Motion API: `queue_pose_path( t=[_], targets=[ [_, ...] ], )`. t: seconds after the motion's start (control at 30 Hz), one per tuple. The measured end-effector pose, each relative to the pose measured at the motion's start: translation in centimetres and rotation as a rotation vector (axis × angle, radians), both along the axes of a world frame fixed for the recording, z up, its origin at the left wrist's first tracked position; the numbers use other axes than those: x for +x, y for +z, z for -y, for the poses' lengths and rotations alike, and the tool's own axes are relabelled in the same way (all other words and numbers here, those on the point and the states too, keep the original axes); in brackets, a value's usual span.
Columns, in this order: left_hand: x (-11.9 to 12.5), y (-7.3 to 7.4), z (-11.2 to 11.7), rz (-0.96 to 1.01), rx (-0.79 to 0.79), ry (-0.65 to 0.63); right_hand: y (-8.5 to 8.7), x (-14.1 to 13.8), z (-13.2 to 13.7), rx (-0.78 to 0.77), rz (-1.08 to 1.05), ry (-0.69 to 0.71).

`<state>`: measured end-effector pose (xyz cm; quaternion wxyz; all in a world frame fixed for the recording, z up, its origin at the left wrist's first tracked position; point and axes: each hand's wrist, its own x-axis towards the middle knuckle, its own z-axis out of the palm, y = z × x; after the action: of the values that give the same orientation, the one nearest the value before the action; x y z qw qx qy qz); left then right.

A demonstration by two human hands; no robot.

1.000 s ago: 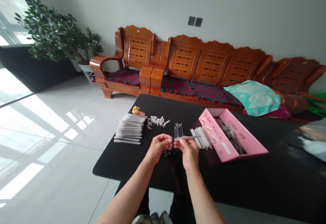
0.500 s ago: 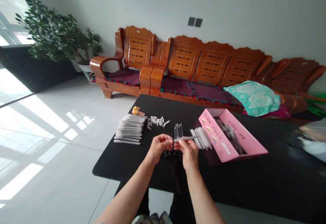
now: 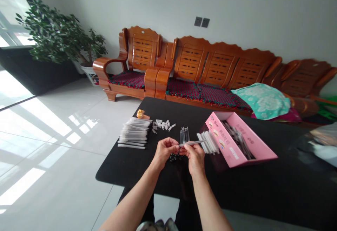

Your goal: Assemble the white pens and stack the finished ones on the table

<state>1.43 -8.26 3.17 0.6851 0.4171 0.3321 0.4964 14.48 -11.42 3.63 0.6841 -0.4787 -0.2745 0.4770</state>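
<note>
As my right hand [image 3: 196,157] pinches a slender, smooth gray pen [image 3: 196,142] above the black table [image 3: 263,182], my left hand [image 3: 164,151] pinches its nine-o'clock tip. Frosted white tubes [image 3: 207,142] lie at three o'clock.

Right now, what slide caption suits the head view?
Left hand and right hand meet at a slim grey rod above a black table, left of a pink box.

sofa [image 3: 195,62]: behind worktop [image 3: 118,168]
pen stack [image 3: 134,133]: worktop's left side
figurine [image 3: 140,113]: behind stack
loose pieces [image 3: 165,124]: right of stack
rods [image 3: 184,134]: right of pieces
pen [image 3: 197,142]: over worktop, before rods
tubes [image 3: 207,142]: between rods and box [image 3: 223,142]
box: right, sticks [image 3: 238,138] inside
</note>
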Motion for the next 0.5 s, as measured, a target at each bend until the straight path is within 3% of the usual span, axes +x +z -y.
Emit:
queue_pose_path(
  t=[0.2, 0.37, 0.5],
  targets=[
    [0.3, 0.1, 0.0, -0.054, 0.060, 0.042, 0.1, 0.1, 0.0, -0.012, -0.028, -0.007],
    [0.2, -0.7, 0.1, -0.265, 0.037, -0.007, -0.1, 0.2, 0.0, -0.011, -0.025, -0.017],
    [0.2, -1.3, 0.1, -0.258, 0.046, -0.036, -0.1, 0.1, 0.0, -0.016, -0.022, -0.019]
  ],
)
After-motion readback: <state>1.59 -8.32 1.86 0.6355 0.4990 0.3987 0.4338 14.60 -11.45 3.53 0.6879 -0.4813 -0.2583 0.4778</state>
